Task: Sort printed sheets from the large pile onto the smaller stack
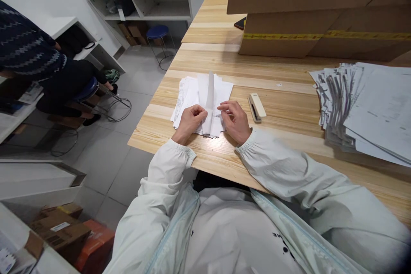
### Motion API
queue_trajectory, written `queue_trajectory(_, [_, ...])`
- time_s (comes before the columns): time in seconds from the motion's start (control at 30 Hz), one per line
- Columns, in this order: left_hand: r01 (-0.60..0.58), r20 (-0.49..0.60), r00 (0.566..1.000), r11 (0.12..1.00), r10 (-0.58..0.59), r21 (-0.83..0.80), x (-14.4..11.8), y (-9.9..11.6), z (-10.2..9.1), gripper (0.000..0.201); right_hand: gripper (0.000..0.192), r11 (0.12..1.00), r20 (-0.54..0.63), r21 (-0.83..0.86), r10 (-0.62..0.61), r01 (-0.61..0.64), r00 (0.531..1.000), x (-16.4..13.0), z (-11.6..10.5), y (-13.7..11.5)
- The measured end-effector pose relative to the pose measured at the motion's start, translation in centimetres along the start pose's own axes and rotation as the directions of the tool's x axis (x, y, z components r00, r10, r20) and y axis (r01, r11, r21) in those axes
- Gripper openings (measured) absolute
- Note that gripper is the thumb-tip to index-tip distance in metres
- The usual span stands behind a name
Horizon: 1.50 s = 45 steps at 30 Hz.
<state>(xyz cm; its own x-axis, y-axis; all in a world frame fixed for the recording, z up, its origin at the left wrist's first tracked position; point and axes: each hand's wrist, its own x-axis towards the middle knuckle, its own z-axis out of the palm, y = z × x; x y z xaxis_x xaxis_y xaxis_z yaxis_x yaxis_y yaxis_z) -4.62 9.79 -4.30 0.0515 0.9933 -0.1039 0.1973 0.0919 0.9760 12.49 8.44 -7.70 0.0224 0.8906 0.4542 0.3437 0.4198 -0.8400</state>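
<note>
A small pile of white printed sheets [192,92] lies on the wooden table [282,107] in front of me. One folded sheet [210,94] stands up on its edge in the middle of the pile. My left hand [190,120] pinches the near end of that sheet with its fingers curled. My right hand [233,119] rests on the pile just right of the fold, fingertips touching the paper. A beige stapler [257,107] lies on the table a little right of my right hand.
A large fanned stack of papers [366,109] covers the table's right side. Big cardboard boxes [317,13] stand at the back. On the left, another person [35,60] sits on a blue stool [86,90]; shelves and boxes line the floor there.
</note>
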Motion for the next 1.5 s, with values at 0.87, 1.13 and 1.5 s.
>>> queue_trajectory(0.87, [0.0, 0.02, 1.0, 0.994, 0.002, -0.111, 0.2, -0.6, -0.5, 0.018, 0.044, 0.927, 0.05, 0.199, 0.315, -0.319, 0.948, 0.5, 0.3, 1.6])
queue_trajectory(1.13, [0.009, 0.034, 0.999, 0.995, -0.006, -0.095, 0.0, -0.3, -0.7, 0.019, 0.047, 0.8, 0.132, 0.438, 0.393, -0.409, 0.91, 0.7, 0.4, 0.6])
queue_trajectory(1.5, [-0.034, 0.157, 0.987, 0.999, 0.037, -0.023, -2.1, 1.1, -1.0, 0.044, 0.021, 0.858, 0.095, 0.361, 0.356, -0.365, 0.93, 3.0, 0.8, 0.9])
